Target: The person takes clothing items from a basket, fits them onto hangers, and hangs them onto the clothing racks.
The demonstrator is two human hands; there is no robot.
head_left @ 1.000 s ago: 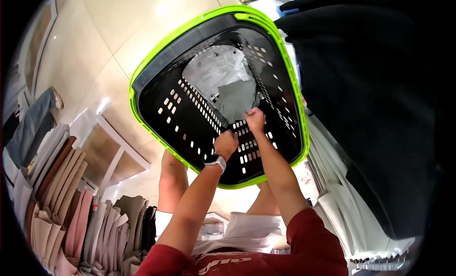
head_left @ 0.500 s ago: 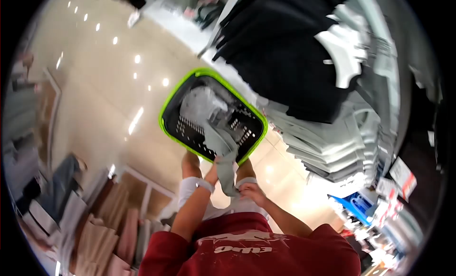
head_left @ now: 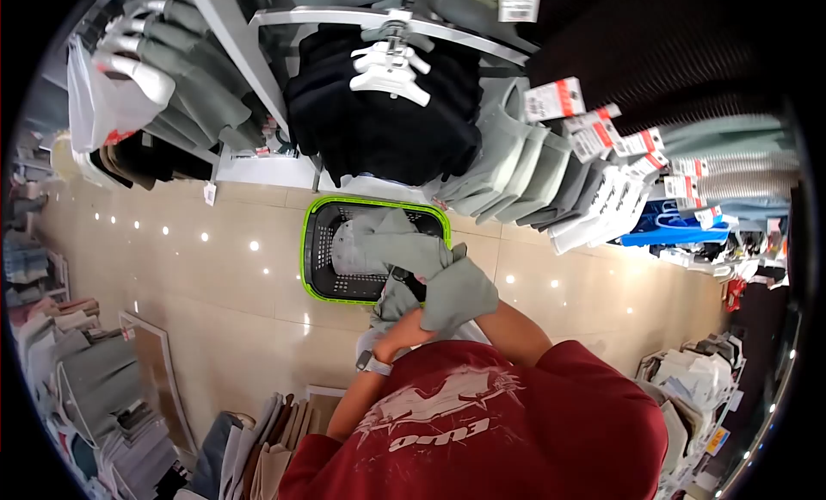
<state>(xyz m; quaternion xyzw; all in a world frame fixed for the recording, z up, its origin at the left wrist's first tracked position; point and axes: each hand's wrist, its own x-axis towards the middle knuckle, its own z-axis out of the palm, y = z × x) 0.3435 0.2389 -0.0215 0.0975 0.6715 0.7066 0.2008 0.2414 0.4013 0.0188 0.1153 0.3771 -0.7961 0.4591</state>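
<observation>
A grey-green garment (head_left: 460,295) hangs bunched between my hands, partly over the basket. My left hand (head_left: 408,330), with a watch on its wrist, is closed on the lower left of the cloth. My right hand is covered by the garment's folds, and its fingers are hidden. Below and ahead, a black shopping basket (head_left: 305,242) with a bright green rim stands on the floor. Inside it lies a pale grey item (head_left: 348,246), and the garment's upper part overlaps it. A small dark piece (head_left: 408,281) shows among the folds; I cannot make out what it is.
Ahead, black shirts (head_left: 383,126) hang on white hangers (head_left: 391,74), with grey-green garments (head_left: 508,177) to their right. Tagged clothes (head_left: 723,186) fill the right rack. Folded clothes (head_left: 95,362) lie at left. Tiled floor (head_left: 219,276) runs between the displays.
The garment, a narrow strip trailing from the basket earlier, is now spread and bunched over my right hand. My view has turned, so the basket and racks appear differently angled.
</observation>
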